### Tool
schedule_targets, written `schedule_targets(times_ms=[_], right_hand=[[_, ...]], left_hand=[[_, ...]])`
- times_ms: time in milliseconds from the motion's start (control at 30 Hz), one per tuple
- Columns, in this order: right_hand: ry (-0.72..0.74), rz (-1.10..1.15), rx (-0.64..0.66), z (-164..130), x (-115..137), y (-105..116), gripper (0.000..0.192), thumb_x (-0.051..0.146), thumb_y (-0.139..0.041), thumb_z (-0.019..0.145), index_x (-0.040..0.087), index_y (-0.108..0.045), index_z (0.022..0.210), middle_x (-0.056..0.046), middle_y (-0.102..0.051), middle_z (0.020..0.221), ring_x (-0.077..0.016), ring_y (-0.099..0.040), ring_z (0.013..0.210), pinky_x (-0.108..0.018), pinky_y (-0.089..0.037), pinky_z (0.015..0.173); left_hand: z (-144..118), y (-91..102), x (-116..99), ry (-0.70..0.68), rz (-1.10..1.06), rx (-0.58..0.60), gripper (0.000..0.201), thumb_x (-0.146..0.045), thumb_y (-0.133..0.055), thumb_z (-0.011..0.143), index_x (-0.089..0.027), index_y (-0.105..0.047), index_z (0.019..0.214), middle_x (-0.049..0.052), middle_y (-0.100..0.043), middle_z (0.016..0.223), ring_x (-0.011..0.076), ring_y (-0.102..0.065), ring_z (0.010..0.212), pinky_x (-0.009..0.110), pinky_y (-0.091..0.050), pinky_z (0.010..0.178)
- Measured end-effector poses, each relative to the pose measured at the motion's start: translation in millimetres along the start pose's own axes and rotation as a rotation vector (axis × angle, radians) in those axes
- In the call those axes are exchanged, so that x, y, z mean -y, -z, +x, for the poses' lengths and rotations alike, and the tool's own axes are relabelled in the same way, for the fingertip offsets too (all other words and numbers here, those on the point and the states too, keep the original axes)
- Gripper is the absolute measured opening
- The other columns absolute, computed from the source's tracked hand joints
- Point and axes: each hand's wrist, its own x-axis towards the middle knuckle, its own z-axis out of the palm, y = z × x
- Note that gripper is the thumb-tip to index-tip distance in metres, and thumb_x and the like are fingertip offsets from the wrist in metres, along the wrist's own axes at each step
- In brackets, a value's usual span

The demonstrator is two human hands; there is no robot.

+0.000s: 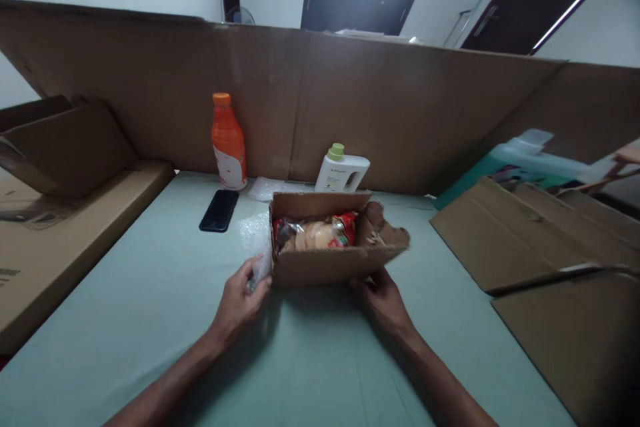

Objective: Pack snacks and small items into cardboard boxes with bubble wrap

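A small open cardboard box [325,268] is tilted in front of me, its right-end flaps torn and standing up. Inside lies a clear and red plastic packet [320,235] of pale round food pieces. At the box's left end, my left hand [243,297] has its thumb and fingers closed around bubble wrap [257,270], close against the cardboard. My right hand [385,303] holds the box from below at its right front corner; some of its fingers are hidden beneath it.
Behind the box stand an orange bottle [230,147] and a white bottle with a green cap [343,170]. A black phone [219,211] lies to the left. Cardboard boxes flank the green-covered table [320,373], with a teal liquid container [505,160] at right. A cardboard wall [375,100] closes the back.
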Motion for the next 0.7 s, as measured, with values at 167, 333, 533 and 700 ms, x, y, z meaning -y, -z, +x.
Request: schedule_targets(times_ms=[167, 333, 533, 700], right_hand=[[0.103, 0.03, -0.025, 38, 7, -32, 0.051, 0.051, -0.069, 0.072, 0.019, -0.057, 0.109, -0.012, -0.071, 0.106, -0.0276, -0.065, 0.094, -0.04, -0.054, 0.08], [0.119, 0.076, -0.039, 36, -6, -30, 0.06, 0.052, -0.068, 0.075, 0.02, -0.054, 0.123, -0.013, -0.069, 0.118, -0.0291, -0.064, 0.109, -0.042, -0.053, 0.088], [0.005, 0.127, 0.046, -19, -15, -3, 0.056, 0.054, -0.068, 0.079, 0.021, -0.06, 0.124, -0.015, -0.065, 0.129, -0.0298, -0.062, 0.118, -0.044, -0.051, 0.095], [-0.157, 0.271, 0.328, -58, 10, -7, 0.053, 0.058, -0.07, 0.079, 0.02, -0.065, 0.116, -0.016, -0.07, 0.121, -0.0286, -0.068, 0.106, -0.037, -0.056, 0.076]], left_hand=[[54, -3.2, -3, -0.019, 0.022, -0.1, 0.019, -0.038, -0.055, 0.076, -0.019, -0.057, 0.079, -0.004, -0.054, 0.068, 0.0135, -0.046, 0.063, 0.025, -0.037, 0.06], [50, 8.2, -1, -0.016, 0.009, -0.134, 0.019, -0.038, -0.059, 0.076, -0.019, -0.054, 0.074, -0.006, -0.05, 0.065, 0.0125, -0.045, 0.062, 0.024, -0.036, 0.059], [-25, 47.1, -6, 0.006, 0.02, -0.319, 0.024, -0.04, -0.061, 0.086, -0.019, -0.06, 0.098, 0.001, -0.068, 0.087, 0.0171, -0.063, 0.076, 0.027, -0.049, 0.068], [-76, 18.2, -11, -0.338, 0.316, -0.052, 0.008, -0.022, -0.061, 0.085, -0.021, -0.061, 0.093, 0.013, -0.065, 0.133, 0.0284, -0.06, 0.124, 0.044, -0.049, 0.102]])
